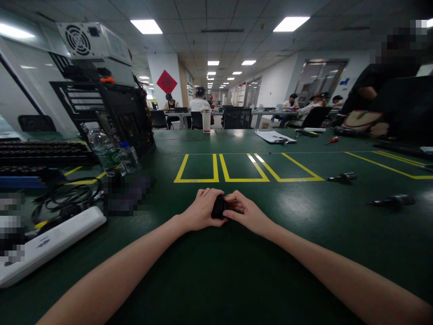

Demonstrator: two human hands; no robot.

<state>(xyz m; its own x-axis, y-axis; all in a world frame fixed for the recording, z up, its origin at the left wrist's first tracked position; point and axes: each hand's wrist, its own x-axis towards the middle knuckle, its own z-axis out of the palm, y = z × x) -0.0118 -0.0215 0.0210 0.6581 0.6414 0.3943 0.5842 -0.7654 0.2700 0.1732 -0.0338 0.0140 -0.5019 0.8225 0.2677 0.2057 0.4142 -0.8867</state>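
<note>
A small black box-like object (219, 207) is between my two hands, just above or on the green table (216, 280); its exact kind does not show. My left hand (203, 210) wraps round its left side, thumb below and fingers over the top. From the other side, my right hand (246, 211) pinches its right edge between thumb and fingertips. Part of the object is hidden by the fingers. Beyond the hands, yellow tape outlines (196, 181) mark the tabletop.
On the left are a white power strip (67, 239), tangled black cable (64, 198), a plastic bottle (104, 149) and a computer case (125, 113). Screwdriver-like tools (395, 200) lie to the right. Farther back are a clipboard (274, 136) and a cup (206, 121). A person stands at the right.
</note>
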